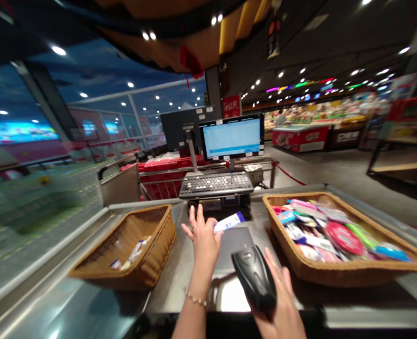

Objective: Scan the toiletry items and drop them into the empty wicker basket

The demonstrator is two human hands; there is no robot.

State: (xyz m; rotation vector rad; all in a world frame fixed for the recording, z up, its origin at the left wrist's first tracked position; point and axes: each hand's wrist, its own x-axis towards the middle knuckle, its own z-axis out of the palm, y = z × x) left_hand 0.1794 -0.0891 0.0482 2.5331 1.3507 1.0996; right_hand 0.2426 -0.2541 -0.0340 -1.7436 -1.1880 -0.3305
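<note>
Left hand (203, 242) pinched a small white-and-blue carton (229, 222) between spread fingers, above a dark scanner plate (235, 245). The carton looked light and stiff, best held by its edges. Right hand (282, 306) was closed around a black handheld barcode scanner (254, 278), just in front of the plate. To the plate's right, a wicker basket (335, 275) held heaped packets (321, 235); to its left, a second wicker basket (159, 221) held a few. Beyond the plate stood a keyboard (215, 184) and a monitor (231, 137). No label could be read.
</note>
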